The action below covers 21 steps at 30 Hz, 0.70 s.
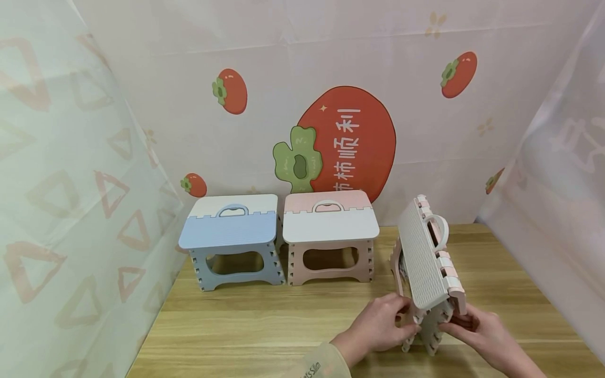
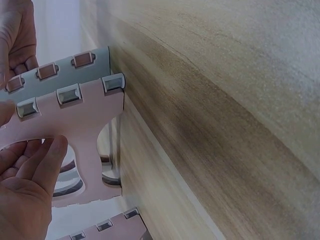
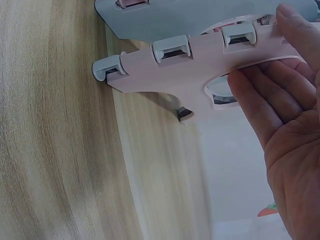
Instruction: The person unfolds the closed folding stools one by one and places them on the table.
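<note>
A pink and white folding stool stands partly folded on the right of the table, its top halves tilted into a ridge with the white carry handle along the fold. My left hand grips one pink leg panel, fingertips in its oval cutout. From the other side my right hand holds the opposite pink panel, with its fingers at the cutout and the thumb over the hinged edge. Grey-white panels show between the two pink ones.
An unfolded blue and white stool and an unfolded pink and white stool stand side by side to the left. Below them is a wood-grain table. A printed curtain hangs behind, with more sheeting at both sides.
</note>
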Tool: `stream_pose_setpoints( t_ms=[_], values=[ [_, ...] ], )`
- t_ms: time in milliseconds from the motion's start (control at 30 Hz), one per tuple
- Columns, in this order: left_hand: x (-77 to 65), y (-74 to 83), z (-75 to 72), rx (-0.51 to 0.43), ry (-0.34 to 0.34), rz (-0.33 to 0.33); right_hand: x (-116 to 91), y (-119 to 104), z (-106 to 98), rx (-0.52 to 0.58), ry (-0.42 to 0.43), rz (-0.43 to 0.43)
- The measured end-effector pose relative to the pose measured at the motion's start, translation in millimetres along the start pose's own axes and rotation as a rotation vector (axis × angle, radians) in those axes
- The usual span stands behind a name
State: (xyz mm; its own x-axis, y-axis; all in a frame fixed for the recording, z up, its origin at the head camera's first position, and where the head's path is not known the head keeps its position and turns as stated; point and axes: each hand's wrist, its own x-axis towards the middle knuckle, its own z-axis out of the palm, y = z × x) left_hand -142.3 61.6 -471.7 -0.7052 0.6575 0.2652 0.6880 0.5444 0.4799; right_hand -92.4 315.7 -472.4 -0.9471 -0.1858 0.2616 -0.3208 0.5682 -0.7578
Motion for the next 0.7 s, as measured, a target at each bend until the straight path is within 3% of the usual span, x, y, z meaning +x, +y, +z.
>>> stream_pose_setpoints(
  t_ms=[700],
  values=[
    [0.0,1.4,-0.5,0.024,-0.005,-0.023,-2.2,5.9,-4.7,-0.001,-0.001,-0.02]
  ],
)
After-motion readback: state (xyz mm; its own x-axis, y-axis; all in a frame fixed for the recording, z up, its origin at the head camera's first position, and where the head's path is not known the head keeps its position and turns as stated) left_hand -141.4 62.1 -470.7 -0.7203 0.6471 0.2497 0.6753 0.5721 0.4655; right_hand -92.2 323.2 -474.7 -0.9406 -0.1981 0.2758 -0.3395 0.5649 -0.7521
